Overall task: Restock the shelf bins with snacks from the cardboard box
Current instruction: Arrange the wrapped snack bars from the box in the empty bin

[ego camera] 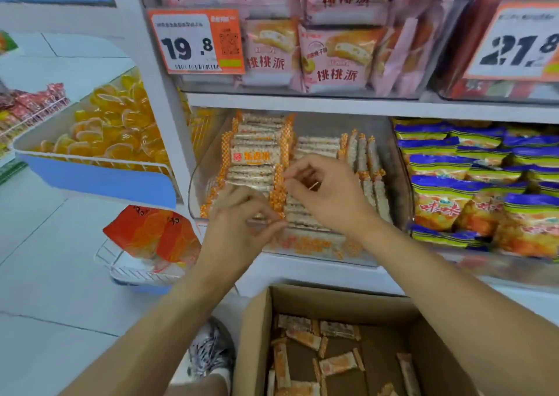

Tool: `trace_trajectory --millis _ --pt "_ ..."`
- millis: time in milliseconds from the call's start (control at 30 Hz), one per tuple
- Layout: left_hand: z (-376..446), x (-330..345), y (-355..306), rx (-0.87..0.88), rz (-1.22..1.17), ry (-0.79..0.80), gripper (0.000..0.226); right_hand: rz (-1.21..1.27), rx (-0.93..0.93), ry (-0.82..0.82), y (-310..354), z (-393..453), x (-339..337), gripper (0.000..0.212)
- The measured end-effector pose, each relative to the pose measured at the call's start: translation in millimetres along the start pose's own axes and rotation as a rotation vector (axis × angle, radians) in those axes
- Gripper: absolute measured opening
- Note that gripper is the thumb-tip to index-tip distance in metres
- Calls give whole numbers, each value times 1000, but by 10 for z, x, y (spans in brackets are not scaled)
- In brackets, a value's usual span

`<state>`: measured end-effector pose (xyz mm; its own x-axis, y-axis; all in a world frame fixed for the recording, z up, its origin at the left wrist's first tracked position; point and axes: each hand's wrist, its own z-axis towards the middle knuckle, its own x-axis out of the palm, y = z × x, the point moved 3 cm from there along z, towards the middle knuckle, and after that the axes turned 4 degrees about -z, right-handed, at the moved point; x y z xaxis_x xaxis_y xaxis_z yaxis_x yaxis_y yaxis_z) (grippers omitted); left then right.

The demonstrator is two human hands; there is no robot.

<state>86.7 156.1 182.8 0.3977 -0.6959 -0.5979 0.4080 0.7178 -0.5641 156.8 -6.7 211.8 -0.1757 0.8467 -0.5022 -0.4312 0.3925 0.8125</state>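
A clear shelf bin [402, 184] holds stacked rice-cracker snack bars [255, 156] in clear wrappers with orange checked ends. Both my hands reach into its front. My left hand [236, 223] curls its fingers round bars at the bin's front left. My right hand [323, 193] pinches the orange end of a bar in the middle of the bin. Below, the open cardboard box [257, 335] stands on the floor with several loose snack bars [302, 338] on its bottom.
Pink cake packets [332, 56] fill the bin above, with a 19.8 price tag [196, 43]. Blue-and-yellow snack bags [472, 180] lie to the right. At left are a basket of orange jelly cups [115, 129], a lower wire basket [142, 271], and my shoe [211, 350].
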Motion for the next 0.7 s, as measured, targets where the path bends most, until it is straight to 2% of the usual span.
trace_trajectory --millis 33,100,167,267,333,433,533,700 --pt "-21 22 -90 62 -27 1 17 23 21 92 -6 -185 -39 12" --pt "-133 167 -240 64 -128 145 16 43 131 347 -93 -544 -148 5" --pt "-342 418 -302 3 -155 423 16 -16 288 556 -272 -877 -279 6" --pt "-714 814 -216 -56 -29 800 16 -12 514 705 -671 -1349 -345 7" --pt "-965 1022 -101 -117 46 977 18 41 644 756 -984 -1659 -228 10" --pt "-1459 1348 52 -249 67 1204 22 24 747 698 -1517 -2180 33 18" --pt "-2004 1684 179 -372 45 1285 26 -32 819 604 -2013 -2712 250 27" --pt "-2826 2127 371 -634 -55 1322 31 -153 891 730 -2680 -3347 459 22"
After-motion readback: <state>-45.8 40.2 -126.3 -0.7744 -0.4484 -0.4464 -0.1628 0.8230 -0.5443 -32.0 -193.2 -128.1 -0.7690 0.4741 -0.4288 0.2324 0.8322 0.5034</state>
